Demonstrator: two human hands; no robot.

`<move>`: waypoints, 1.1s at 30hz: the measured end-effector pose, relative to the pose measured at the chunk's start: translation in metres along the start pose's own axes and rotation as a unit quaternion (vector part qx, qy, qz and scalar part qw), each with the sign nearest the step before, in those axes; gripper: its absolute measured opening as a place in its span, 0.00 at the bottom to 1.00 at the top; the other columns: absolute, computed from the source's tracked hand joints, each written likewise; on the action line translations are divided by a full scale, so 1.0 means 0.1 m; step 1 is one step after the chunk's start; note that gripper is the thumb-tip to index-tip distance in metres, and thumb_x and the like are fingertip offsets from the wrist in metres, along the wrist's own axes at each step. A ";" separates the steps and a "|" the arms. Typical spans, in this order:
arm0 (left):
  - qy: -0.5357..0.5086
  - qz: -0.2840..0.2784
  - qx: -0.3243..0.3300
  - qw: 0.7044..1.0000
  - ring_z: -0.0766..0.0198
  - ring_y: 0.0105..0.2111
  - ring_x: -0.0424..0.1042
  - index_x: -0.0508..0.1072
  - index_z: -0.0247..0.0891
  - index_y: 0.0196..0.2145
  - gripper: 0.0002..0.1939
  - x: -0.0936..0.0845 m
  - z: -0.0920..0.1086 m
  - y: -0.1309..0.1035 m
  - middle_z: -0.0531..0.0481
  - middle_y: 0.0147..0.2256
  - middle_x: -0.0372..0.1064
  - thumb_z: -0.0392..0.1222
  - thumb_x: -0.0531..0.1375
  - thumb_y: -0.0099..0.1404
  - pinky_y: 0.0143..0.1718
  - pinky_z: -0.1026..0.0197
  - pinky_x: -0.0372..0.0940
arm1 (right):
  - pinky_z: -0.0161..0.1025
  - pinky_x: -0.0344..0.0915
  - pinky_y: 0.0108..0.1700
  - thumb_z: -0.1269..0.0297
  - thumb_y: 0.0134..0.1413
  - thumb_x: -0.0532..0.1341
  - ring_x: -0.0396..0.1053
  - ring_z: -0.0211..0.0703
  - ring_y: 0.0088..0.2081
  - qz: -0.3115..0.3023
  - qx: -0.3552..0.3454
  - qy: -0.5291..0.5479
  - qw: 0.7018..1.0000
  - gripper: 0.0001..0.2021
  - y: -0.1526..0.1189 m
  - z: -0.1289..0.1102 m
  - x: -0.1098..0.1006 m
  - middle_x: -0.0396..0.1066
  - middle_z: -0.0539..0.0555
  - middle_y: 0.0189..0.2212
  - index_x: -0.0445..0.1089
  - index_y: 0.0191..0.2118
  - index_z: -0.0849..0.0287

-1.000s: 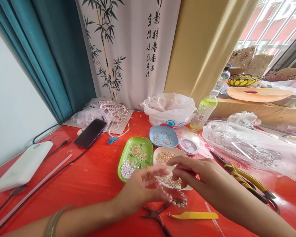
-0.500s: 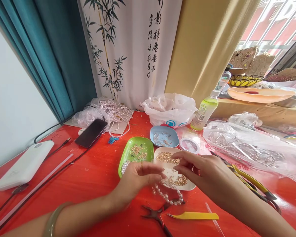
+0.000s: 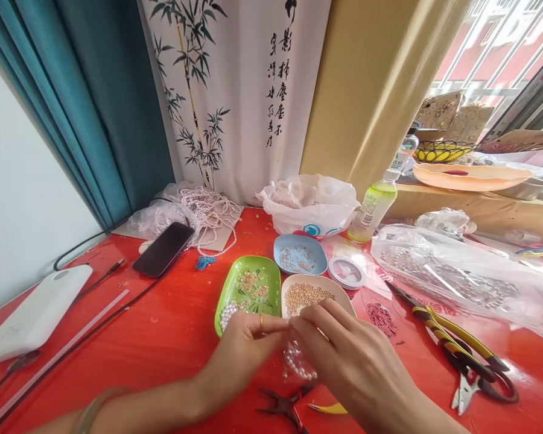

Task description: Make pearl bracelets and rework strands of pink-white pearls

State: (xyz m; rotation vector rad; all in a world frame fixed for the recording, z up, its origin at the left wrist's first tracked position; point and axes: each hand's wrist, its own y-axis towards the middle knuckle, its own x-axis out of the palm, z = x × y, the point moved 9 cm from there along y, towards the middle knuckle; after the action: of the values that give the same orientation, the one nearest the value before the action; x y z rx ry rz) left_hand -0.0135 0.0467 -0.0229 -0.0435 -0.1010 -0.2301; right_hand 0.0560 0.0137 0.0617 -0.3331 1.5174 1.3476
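Note:
My left hand is closed in a pinch in front of the green dish. From the pinch hangs a pearl strand, partly covered by my right hand. The right fingertips are pressed together against the left ones, and whatever is between them is hidden. Behind the hands is a cream dish of small gold beads. The green dish holds white pearls and small gold pieces. Under the hands lie dark-jawed pliers and yellow tweezers, the latter half hidden by my right hand.
A blue dish of small findings and a round lidded container stand behind. To the right are red pieces, yellow-and-black pliers and a bag of beads. A phone, power bank and cable lie left.
My right hand has moved left and its fingertips now meet my left hand's. The pearl strand hangs more bunched and partly covered. The tweezers are now mostly behind my right hand.

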 end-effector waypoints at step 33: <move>-0.025 0.051 0.023 0.998 0.66 0.28 0.63 0.78 0.34 0.30 0.10 -0.21 0.08 0.07 0.51 0.24 0.68 0.39 0.57 0.57 0.31 0.65 0.57 | 0.33 0.62 0.27 0.75 0.52 0.50 0.64 0.36 0.25 -0.046 -0.025 0.039 0.998 0.11 0.32 0.14 0.20 0.64 0.52 0.22 0.66 0.25 0.62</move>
State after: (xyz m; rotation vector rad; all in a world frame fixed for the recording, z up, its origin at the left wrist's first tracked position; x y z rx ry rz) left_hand -0.0331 0.0590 -0.0177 -0.0089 -0.1535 -0.1246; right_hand 0.0305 0.0444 0.0656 -0.4862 1.5157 1.3135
